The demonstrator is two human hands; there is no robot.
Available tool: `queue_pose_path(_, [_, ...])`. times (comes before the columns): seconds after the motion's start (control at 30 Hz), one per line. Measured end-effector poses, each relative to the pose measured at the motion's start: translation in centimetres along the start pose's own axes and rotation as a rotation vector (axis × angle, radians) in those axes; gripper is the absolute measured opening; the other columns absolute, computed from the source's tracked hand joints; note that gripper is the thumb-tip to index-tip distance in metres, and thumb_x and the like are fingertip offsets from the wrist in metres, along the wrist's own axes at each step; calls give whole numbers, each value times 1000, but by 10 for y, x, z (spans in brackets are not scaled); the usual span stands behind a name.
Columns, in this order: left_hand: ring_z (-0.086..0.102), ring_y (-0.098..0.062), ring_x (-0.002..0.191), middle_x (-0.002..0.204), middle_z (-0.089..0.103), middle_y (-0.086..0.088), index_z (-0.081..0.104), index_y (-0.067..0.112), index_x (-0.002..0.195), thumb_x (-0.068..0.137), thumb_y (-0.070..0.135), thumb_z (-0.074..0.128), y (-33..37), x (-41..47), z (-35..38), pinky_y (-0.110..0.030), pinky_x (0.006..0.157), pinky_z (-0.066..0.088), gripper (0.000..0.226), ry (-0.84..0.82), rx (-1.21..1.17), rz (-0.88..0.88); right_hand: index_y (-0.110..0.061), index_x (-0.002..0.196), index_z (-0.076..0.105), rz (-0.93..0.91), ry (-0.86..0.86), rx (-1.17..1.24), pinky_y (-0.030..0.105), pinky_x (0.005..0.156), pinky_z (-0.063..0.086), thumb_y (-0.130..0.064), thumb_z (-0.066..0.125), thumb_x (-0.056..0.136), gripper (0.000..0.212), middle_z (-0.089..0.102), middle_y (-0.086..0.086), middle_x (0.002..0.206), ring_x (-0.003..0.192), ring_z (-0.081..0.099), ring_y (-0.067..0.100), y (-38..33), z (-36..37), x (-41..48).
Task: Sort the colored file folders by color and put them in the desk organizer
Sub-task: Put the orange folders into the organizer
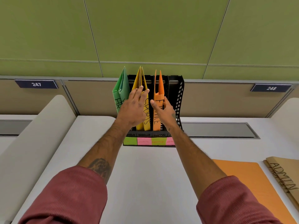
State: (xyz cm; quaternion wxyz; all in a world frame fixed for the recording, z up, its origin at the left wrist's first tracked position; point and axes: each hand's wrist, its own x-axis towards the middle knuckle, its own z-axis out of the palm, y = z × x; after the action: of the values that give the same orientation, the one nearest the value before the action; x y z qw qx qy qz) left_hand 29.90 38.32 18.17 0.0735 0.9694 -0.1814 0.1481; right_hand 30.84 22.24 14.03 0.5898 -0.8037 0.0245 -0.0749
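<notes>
green fabric-look wall panels rise behind a smooth white desk [153, 175], w/ a black perforated plastic desk organizer [178, 97] standing upright at the back edge. it has several vertical slots; small green, pink and orange sticky labels [143, 141] run along its front lip.

progress, judged from the slots: thin green paper folders [120, 92] stand in the leftmost slot, yellow paper folders [146, 113] in the next, orange paper folders [157, 94] in the third. the rightmost slot looks empty. still lying flat on the desk at right, well apart from the organizer: one flat orange folder [246, 183] and brown kraft folders marked "admin" [284, 178]. so roughly most is filed, those remain.

left hand [133, 105] is spread wide, fingers flat against the yellow folders, not gripping. right hand [162, 108] is at the front edge of the standing orange folders, thumb out and fingers curled; can't tell if it pinches or only steadies them.

folders are floppy card, creased, w/ pointed top corners and hand-lettered black marker. both forearms are bare, w/ ribbed dark-red sleeves [68, 196] pushed up.
</notes>
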Motion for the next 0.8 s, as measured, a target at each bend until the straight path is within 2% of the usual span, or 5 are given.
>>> queue_pose_path(0.1, [2, -24, 153, 166, 0, -3, 1, 25, 157, 85, 21, 62, -3, -2, -11, -49, 117, 31, 95, -57, 33, 18, -22, 157, 21, 32, 24, -64, 45, 113, 34, -65, 64, 82, 96, 33, 7, 158, 145, 31, 25, -9, -13, -20])
queue_pose_path(0.3, [-4, -24, 153, 166, -7, -6, 0, 23, 158, 89, 26, 60, 5, -34, -18, -50, 122, 18, 91, -35, 55, 27, -23, 157, 18, -30, -25, -320, 49, 117, 29, -68, 60, 83, 96, 24, 6, 162, 149, 22, 25, 1, -39, -59])
queue_pose_path(0.5, [-2, -27, 153, 166, -2, -10, 4, 18, 158, 93, 50, 56, 13, -80, -12, -51, 122, 16, 90, 41, 51, 17, -23, 158, 12, -94, -87, -605, 50, 120, 20, -71, 49, 88, 93, 8, 6, 166, 152, 4, 24, 14, -76, -100])
queue_pose_path(0.67, [-10, -26, 153, 166, -11, -8, -7, 22, 158, 97, 62, 37, 33, -113, 12, -55, 122, 10, 85, -3, 45, 5, -22, 158, 8, -204, -92, -960, 54, 121, 15, -76, 33, 89, 92, 0, 11, 166, 152, -7, 29, 40, -106, -133])
queue_pose_path(0.8, [-6, -27, 153, 166, -7, -8, -2, 23, 159, 91, 70, 16, 60, -134, 30, -57, 120, 9, 84, -31, 17, 14, -21, 158, 6, -186, -84, -1019, 53, 120, 6, -76, 26, 88, 92, -3, 12, 165, 152, -11, 29, 62, -131, -158])
